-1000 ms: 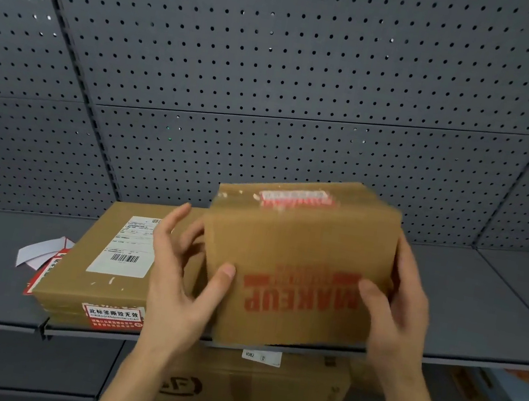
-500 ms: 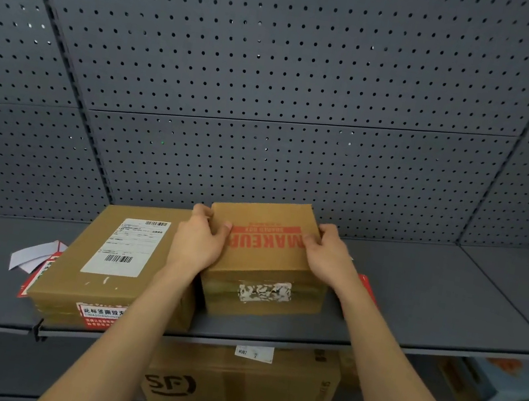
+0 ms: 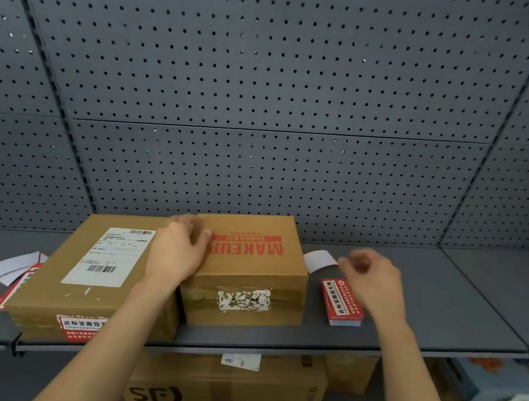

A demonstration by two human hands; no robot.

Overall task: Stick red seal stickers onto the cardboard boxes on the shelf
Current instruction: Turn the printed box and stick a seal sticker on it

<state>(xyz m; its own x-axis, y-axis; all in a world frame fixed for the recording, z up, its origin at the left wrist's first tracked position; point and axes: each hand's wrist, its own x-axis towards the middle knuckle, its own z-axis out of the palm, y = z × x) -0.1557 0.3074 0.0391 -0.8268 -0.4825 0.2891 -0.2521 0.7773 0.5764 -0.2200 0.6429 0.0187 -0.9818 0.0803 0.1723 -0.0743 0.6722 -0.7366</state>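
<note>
A small cardboard box printed "MAKEUP" [image 3: 255, 268] stands on the grey shelf [image 3: 445, 319], torn white label remains on its front face. My left hand [image 3: 179, 249] rests on the box's left top edge, fingers curled over it. My right hand [image 3: 371, 283] hovers right of the box, blurred, fingers loosely curled and holding nothing, above a stack of red seal stickers [image 3: 340, 302]. A larger flat cardboard box [image 3: 87, 279] with a white shipping label lies to the left, a red seal sticker [image 3: 80, 329] on its front edge.
White backing paper [image 3: 318, 259] lies behind the sticker stack. More backing paper and red scraps [image 3: 12, 271] sit at the far left. An SF carton [image 3: 226, 392] and other goods fill the lower shelf. Perforated grey panels [image 3: 275, 80] form the back wall.
The MAKEUP box was turned over and set down on the shelf. My right hand has let go of it and moved right, uncovering the sticker stack. My left hand stays on the box.
</note>
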